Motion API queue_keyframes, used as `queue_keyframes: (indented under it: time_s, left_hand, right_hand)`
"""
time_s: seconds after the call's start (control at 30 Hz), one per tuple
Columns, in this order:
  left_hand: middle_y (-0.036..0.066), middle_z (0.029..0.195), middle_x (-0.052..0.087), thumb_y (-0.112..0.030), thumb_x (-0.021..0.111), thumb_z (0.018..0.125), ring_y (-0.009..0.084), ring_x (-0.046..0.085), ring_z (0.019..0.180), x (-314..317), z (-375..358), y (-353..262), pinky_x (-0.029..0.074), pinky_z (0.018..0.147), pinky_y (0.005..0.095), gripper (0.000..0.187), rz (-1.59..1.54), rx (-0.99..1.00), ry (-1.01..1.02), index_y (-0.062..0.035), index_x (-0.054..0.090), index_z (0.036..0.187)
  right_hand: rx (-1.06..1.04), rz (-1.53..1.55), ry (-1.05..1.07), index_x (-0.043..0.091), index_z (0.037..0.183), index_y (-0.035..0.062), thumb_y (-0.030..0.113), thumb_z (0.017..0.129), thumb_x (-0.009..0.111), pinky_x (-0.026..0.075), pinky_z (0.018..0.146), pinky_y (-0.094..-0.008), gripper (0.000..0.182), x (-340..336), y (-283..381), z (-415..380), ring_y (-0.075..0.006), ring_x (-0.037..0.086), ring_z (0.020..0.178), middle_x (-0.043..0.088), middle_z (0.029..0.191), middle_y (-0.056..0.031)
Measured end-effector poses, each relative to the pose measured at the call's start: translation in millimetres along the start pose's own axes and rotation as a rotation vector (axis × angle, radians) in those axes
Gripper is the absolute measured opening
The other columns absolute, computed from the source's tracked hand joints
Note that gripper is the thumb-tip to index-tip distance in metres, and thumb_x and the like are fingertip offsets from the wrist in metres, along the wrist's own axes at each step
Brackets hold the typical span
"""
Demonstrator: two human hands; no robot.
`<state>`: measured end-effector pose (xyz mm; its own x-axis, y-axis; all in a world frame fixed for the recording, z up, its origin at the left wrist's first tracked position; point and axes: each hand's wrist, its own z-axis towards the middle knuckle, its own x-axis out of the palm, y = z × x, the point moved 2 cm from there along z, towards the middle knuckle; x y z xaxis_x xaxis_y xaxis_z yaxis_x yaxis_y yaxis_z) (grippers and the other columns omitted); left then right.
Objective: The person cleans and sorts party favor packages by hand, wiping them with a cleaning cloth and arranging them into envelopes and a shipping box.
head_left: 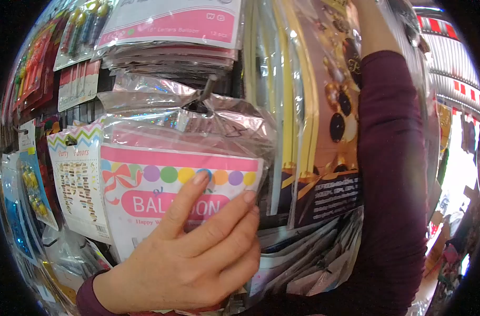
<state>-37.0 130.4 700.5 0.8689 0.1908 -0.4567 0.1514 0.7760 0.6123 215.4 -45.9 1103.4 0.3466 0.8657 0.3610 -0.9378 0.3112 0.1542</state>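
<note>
My left hand [198,253] comes in from the lower left and lies on a clear-wrapped balloon packet [127,195]. Its fingers are stretched and spread over the printed front, covering part of the word "BALLOON"; the thumb cannot be made out. The packet has a pink band and a row of coloured dots, and hangs with others from a metal hook [208,87]. My right arm, in a dark purple sleeve [390,158], reaches up along the right side; its hand is beyond the top edge.
Letter balloon packs [171,26] hang above. Right of the hook are tall gold and black party packs [329,105]. Candle packs [82,31] and a "Party Favors" pack [79,184] hang at left. A bright opening [456,163] shows at far right.
</note>
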Motion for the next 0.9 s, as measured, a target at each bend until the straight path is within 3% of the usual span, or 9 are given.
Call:
queue_keyframes:
  time_s: [0.07,0.2,0.33,0.37,0.5,0.63,0.77,0.8,0.9]
  left_hand:
    - [0.009,0.104,0.056,-0.017,0.063,0.067,0.0241,0.051,0.108,2.0,-5.0,2.1,0.026,0.098,0.0588,0.013,-0.044,0.021,-0.024,-0.0109,0.058,0.079]
    - [0.010,0.106,0.055,-0.018,0.062,0.066,0.0252,0.049,0.111,0.3,-4.8,3.3,0.025,0.099,0.0578,0.018,-0.044,0.025,-0.033,-0.0104,0.059,0.082]
    - [0.011,0.107,0.054,-0.018,0.063,0.064,0.0270,0.046,0.113,-3.5,-3.0,1.2,0.023,0.101,0.0562,0.025,-0.104,-0.005,0.000,-0.0092,0.059,0.087]
    - [0.011,0.108,0.054,-0.018,0.064,0.062,0.0276,0.046,0.114,-4.7,-2.3,0.8,0.023,0.101,0.0561,0.028,-0.122,-0.024,0.017,-0.0087,0.060,0.088]
    - [0.013,0.112,0.052,-0.017,0.069,0.056,0.0285,0.045,0.115,-6.5,-2.8,0.8,0.022,0.101,0.0564,0.036,-0.115,-0.007,0.025,-0.0079,0.059,0.090]
    - [0.015,0.115,0.049,-0.017,0.072,0.052,0.0327,0.043,0.115,-16.8,-8.7,-1.7,0.022,0.101,0.0566,0.042,-0.198,-0.018,-0.027,-0.0071,0.060,0.091]
    - [0.016,0.115,0.049,-0.021,0.073,0.057,0.0358,0.045,0.113,-33.6,-23.0,-24.1,0.025,0.098,0.0563,0.039,-0.249,0.048,-0.070,-0.0078,0.062,0.092]
    - [0.016,0.115,0.049,-0.021,0.073,0.057,0.0358,0.045,0.113,-38.6,-30.1,-33.1,0.025,0.098,0.0563,0.039,-0.260,0.060,-0.062,-0.0078,0.062,0.092]
    - [0.016,0.116,0.050,-0.027,0.072,0.063,0.0340,0.048,0.110,-52.6,-50.3,-64.5,0.030,0.097,0.0523,0.037,-0.374,0.187,-0.018,-0.0092,0.062,0.094]
  right_hand:
    - [-0.187,-0.040,-0.139,0.061,0.072,-0.0025,0.022,0.080,0.053,0.048,0.049,-0.0344,0.027,-0.5,-18.1,-1.3,-0.0222,0.060,0.050,0.062,0.060,-0.0113]
    - [-0.085,-0.021,-0.108,0.060,0.076,-0.0002,0.021,0.080,0.053,0.046,0.061,-0.0381,0.023,0.7,-14.1,-15.3,-0.0255,0.060,0.059,0.061,0.062,-0.0130]
    - [-0.519,0.074,-0.100,0.057,0.089,-0.0010,0.022,0.077,0.055,0.043,0.069,-0.0410,0.026,18.0,-26.9,-48.7,-0.0340,0.057,0.079,0.059,0.083,-0.0213]
    - [-0.333,0.087,0.013,0.056,0.097,-0.0016,0.025,0.077,0.054,0.043,0.075,-0.0414,0.033,19.7,-28.9,-54.9,-0.0368,0.055,0.088,0.057,0.094,-0.0247]
    - [-0.459,-0.150,-0.051,0.055,0.105,-0.0012,0.030,0.078,0.054,0.039,0.088,-0.0411,0.041,-1.5,-11.2,-76.3,-0.0369,0.051,0.100,0.055,0.103,-0.0265]
    - [-0.571,-0.165,-0.150,0.062,0.091,0.0011,0.025,0.078,0.055,0.040,0.082,-0.0421,0.027,-54.2,10.3,-80.5,-0.0353,0.051,0.097,0.059,0.097,-0.0212]
    - [-0.604,-0.112,-0.163,0.061,0.079,-0.0010,0.024,0.077,0.057,0.044,0.068,-0.0402,0.025,-134.7,36.7,-106.9,-0.0337,0.057,0.075,0.060,0.078,-0.0183]
    - [-0.596,-0.078,-0.194,0.058,0.075,-0.0030,0.022,0.078,0.056,0.044,0.060,-0.0344,0.025,-154.9,44.8,-121.5,-0.0263,0.057,0.064,0.059,0.068,-0.0154]
    - [-0.464,-0.141,-0.028,0.057,0.074,-0.0032,0.018,0.080,0.054,0.043,0.059,-0.0290,0.023,-216.9,79.3,-167.1,-0.0172,0.056,0.064,0.057,0.065,-0.0124]
